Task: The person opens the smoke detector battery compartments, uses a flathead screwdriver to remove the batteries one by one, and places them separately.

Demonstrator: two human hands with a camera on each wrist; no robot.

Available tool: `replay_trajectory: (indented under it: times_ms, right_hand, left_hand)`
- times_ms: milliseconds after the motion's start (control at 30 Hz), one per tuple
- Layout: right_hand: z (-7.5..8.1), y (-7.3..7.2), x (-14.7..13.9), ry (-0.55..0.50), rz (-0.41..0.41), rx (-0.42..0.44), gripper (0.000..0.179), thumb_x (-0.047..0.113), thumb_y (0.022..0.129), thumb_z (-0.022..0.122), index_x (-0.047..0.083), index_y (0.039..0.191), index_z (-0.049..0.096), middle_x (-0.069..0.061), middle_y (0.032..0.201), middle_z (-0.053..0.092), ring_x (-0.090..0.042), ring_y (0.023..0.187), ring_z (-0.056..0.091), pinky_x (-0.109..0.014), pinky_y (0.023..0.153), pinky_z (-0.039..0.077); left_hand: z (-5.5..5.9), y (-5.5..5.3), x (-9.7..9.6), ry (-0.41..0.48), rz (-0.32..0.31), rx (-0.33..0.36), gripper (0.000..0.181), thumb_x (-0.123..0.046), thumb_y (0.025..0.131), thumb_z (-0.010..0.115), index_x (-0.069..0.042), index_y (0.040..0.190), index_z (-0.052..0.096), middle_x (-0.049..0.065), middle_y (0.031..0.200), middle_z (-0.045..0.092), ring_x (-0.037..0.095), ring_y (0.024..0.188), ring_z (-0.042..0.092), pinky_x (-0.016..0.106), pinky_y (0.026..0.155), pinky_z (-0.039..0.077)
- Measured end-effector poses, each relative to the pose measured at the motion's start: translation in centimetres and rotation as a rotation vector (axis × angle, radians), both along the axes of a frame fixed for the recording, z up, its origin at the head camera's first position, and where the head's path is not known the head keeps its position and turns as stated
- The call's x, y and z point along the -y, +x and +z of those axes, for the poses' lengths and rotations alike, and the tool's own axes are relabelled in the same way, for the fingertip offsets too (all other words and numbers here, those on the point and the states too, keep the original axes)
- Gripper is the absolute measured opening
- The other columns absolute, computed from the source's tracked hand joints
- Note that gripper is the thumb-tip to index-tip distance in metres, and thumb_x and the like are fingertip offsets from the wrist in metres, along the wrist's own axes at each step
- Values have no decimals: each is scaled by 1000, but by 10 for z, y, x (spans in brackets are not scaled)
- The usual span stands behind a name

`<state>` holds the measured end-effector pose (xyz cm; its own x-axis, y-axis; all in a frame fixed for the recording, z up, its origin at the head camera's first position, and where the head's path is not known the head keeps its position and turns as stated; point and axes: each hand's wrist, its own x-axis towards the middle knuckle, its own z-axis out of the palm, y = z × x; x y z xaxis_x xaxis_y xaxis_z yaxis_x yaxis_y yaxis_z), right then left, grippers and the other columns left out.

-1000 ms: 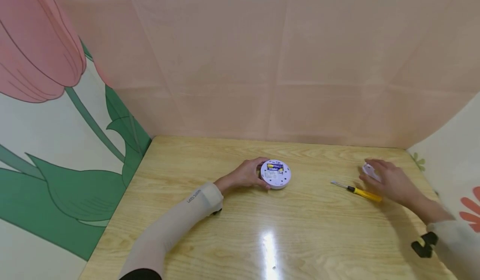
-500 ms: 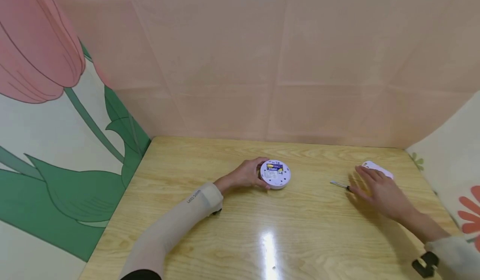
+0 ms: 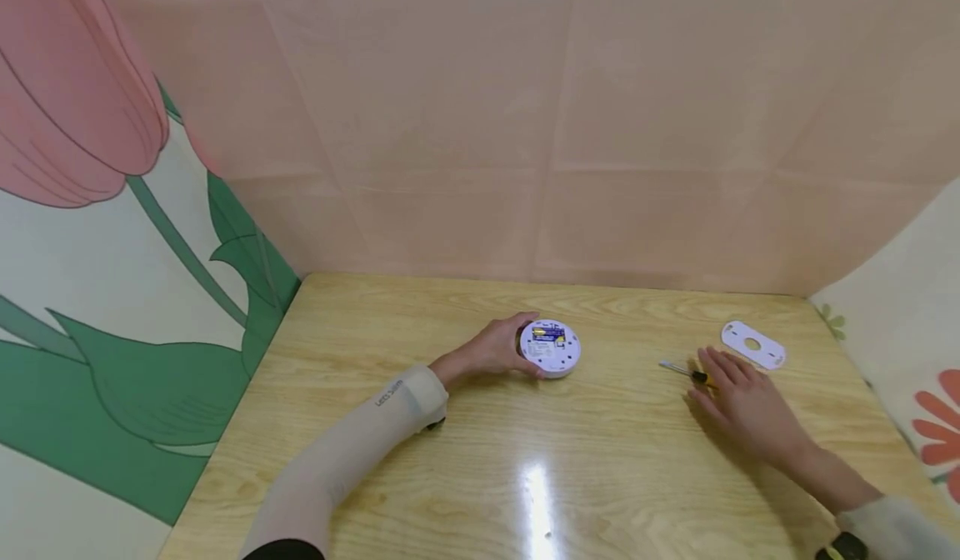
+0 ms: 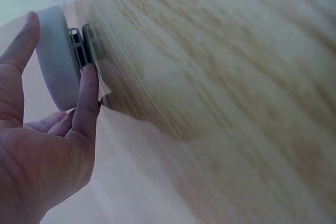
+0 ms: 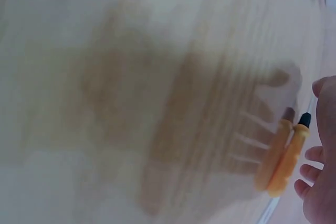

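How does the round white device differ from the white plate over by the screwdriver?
The round white device is a thick disc, while the white plate is thin and elongated, with rounded ends.
The device's face shows a purple-and-yellow patch; the plate has a large round hole in its middle.
The device is held in the left hand; the plate lies flat on the table, held by neither hand.
Both are mainly white.
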<state>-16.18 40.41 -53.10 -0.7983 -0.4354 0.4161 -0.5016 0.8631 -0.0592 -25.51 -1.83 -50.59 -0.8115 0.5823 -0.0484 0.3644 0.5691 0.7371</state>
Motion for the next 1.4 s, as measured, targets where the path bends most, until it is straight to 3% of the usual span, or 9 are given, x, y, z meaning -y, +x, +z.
replay_trajectory:
  times_ms: [233, 533, 900, 1000, 1100, 1233, 1333, 1400]
  right_hand:
    - [-5, 9, 3, -22, -26, 65, 67, 26, 90, 69, -6, 143, 43, -30, 140, 47, -48, 125, 43, -67, 99, 31]
    - [-17, 7, 1, -37, -19, 59, 60, 21, 93, 65, -6, 142, 45, -29, 140, 47, -48, 127, 42, -66, 101, 30]
    - [-16, 2, -1, -122, 37, 24, 50, -2, 88, 64, -5, 136, 52, -29, 136, 52, -48, 122, 49, -62, 100, 37]
    - [-14, 2, -3, -127, 60, 36, 48, -6, 88, 63, -5, 135, 53, -29, 136, 52, -47, 123, 50, -53, 109, 34]
    - [-12, 2, -5, -118, 70, 36, 46, -8, 88, 62, -4, 133, 55, -27, 136, 53, -43, 125, 50, -34, 117, 27]
    - [-11, 1, -5, -110, 61, 12, 48, -10, 84, 65, -3, 131, 57, -25, 134, 55, -39, 124, 53, -15, 115, 17]
    - [-11, 0, -5, -95, 40, 23, 48, -9, 86, 63, -1, 133, 57, -24, 135, 55, -41, 120, 55, -32, 111, 34]
    - [-12, 0, -7, -98, 20, 34, 49, -6, 89, 63, 1, 136, 55, -25, 135, 55, -44, 117, 57, -48, 99, 45]
  left_hand:
    - [1, 0, 0, 6, -8, 2, 112, -44, 64, 90, -11, 153, 31, 5, 149, 46, 20, 136, 43, 36, 114, 32]
    - [-1, 0, 1, 7, -14, 2, 111, -43, 64, 90, -12, 153, 31, 3, 150, 45, 18, 137, 42, 35, 114, 32]
    - [-1, 0, 1, 8, -9, 5, 108, -41, 66, 90, -12, 152, 32, 2, 148, 47, 18, 135, 44, 34, 113, 33]
    - [-3, 0, 1, 9, -14, 4, 107, -42, 66, 89, -12, 152, 32, 1, 147, 48, 17, 134, 45, 34, 113, 34]
    - [-3, -1, 1, 13, -16, 0, 107, -43, 66, 89, -12, 151, 34, 1, 146, 49, 16, 133, 45, 34, 112, 34]
    - [-4, -1, 1, 10, -16, -6, 106, -42, 66, 89, -12, 151, 34, 0, 146, 49, 16, 134, 45, 34, 113, 33]
    - [-4, -1, 2, 14, -15, -3, 106, -42, 66, 89, -12, 151, 34, 1, 147, 48, 16, 134, 45, 34, 113, 33]
    - [-4, -1, 1, 14, -16, 0, 106, -42, 66, 89, -12, 152, 34, 1, 147, 48, 16, 134, 44, 34, 113, 33]
